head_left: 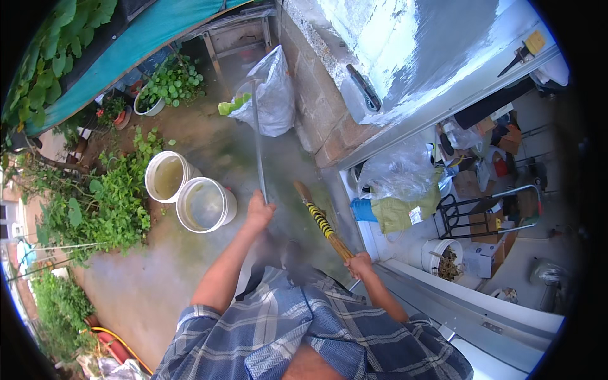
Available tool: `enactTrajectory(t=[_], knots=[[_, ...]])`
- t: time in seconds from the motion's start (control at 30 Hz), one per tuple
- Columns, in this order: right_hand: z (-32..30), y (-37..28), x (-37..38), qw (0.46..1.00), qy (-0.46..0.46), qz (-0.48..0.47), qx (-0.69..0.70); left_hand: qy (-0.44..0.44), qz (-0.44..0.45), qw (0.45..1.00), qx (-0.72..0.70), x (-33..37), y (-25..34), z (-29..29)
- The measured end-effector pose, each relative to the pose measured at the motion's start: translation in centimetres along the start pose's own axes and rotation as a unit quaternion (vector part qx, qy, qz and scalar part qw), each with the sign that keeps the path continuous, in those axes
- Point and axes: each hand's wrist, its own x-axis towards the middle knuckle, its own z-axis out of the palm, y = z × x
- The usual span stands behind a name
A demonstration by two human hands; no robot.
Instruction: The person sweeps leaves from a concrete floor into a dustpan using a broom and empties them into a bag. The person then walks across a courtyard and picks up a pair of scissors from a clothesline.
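My left hand [258, 214] is closed around a long thin grey metal pole [257, 133]. The pole points away from me, its far end in front of a white woven sack [277, 95]. My right hand [360, 266] grips a wooden handle [337, 242] wound with black and yellow striped tape. That handle slants up and left to a darker tip above the paved ground. What it joins below my hand is unclear. Two white buckets stand left of my left hand: a nearer bucket [229, 218] and a farther bucket [152, 180], both with cloudy liquid inside.
Leafy plants [120, 206] line the left side, with a potted plant [149, 105] farther back. A utility knife [363, 87] lies on the ledge at upper right. Through the doorway are a hand truck [487, 212], a green sack [405, 212] and a bucket of dry scraps [430, 253].
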Motion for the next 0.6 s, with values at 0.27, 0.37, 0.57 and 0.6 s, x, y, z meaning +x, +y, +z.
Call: enactTrajectory(t=[0.27, 0.37, 0.57, 0.6], knots=[[-4.3, -13.5, 1.9, 0.985, 0.104, 0.128, 0.038, -0.201, -0.251, 0.777, -0.541, 3.0, 4.7, -7.0], [-6.5, -18.4, 4.3, 0.986, 0.094, 0.115, 0.08, -0.192, -0.232, 0.805, -0.511, 3.5, 5.9, -8.3], [-10.7, -24.6, 11.2, 0.972, 0.023, 0.223, 0.073, -0.17, -0.253, 0.828, -0.47, 3.8, 7.7, -8.9], [-12.4, -22.6, 14.1, 0.965, 0.0, 0.246, 0.094, -0.181, -0.252, 0.829, -0.466, 4.0, 8.0, -8.5]])
